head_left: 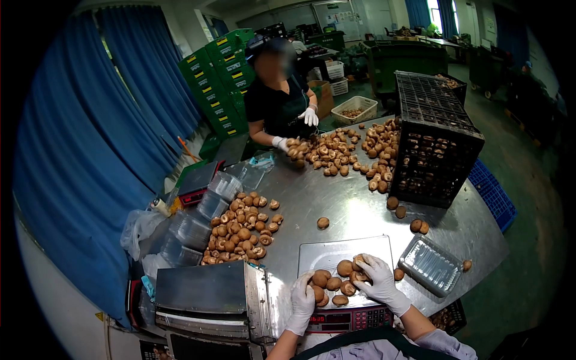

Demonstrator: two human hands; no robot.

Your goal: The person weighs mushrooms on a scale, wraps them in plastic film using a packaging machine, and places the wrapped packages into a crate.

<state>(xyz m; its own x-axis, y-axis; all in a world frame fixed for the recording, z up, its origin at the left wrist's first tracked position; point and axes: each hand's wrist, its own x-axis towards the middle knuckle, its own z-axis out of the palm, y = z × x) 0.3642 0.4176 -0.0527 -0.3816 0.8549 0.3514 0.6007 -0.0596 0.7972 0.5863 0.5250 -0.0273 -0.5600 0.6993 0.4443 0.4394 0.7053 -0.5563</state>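
Several brown shiitake mushrooms (340, 284) lie grouped on the flat metal pan (312, 257) of a digital scale, whose red display (327, 320) is lit in front. From the left side, my gloved left hand (302, 303) curls around mushrooms at the edge of the group. On the opposite side, my gloved right hand (382, 283) has its fingers closed over mushrooms near the top of the group. A clear plastic tray (431, 265) sits on the table just right of the scale. One loose mushroom (323, 223) rests beyond the pan.
A steel machine (204, 291) stands at my left, beside a mushroom heap (243, 231) and stacked clear trays (191, 230). Across the metal table (294, 207), a co-worker (277, 99) in white gloves handles mushrooms. A black crate (435, 144) lies tipped at the right, mushrooms by its opening.
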